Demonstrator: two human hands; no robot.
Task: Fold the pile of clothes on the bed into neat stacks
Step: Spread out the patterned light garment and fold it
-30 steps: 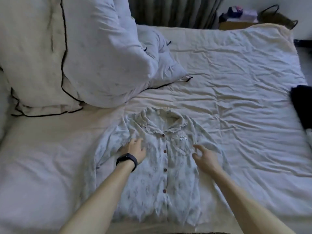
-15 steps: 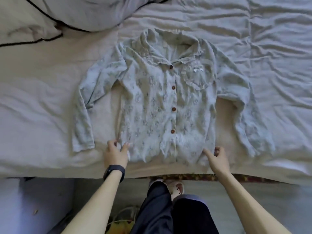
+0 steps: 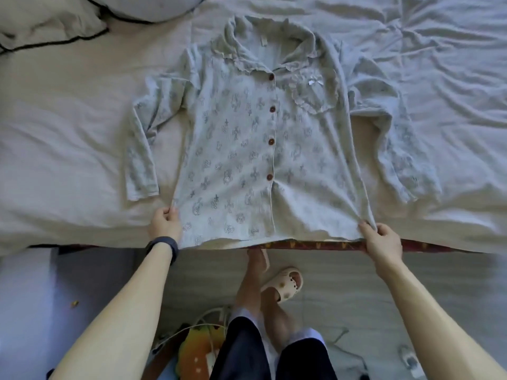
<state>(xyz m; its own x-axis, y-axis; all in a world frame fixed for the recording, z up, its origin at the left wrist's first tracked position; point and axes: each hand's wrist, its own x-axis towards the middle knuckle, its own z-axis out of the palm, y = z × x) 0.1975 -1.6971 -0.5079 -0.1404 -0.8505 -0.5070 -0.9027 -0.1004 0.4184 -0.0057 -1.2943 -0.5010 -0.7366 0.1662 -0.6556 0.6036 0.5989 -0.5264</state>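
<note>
Fingers [image 3: 172,213] of left hand [image 3: 164,225] and right hand [image 3: 382,242] pinch the shirt [image 3: 247,138] by its bottom corners; it lies flat on the bed [image 3: 68,138]; soft, light, floppy, I'd guess; hold hem or shoulders.

pillow [image 3: 153,6] cropped at top, bed [image 3: 55,133] cropped sideways

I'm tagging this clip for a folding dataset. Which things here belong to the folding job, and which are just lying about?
Job: buttoned shirt, spread flat; left hand and right hand, each pinching a hem corner; bed it lies on.
Lying about: pillow; slipper on the person's foot; floor cables.
</note>
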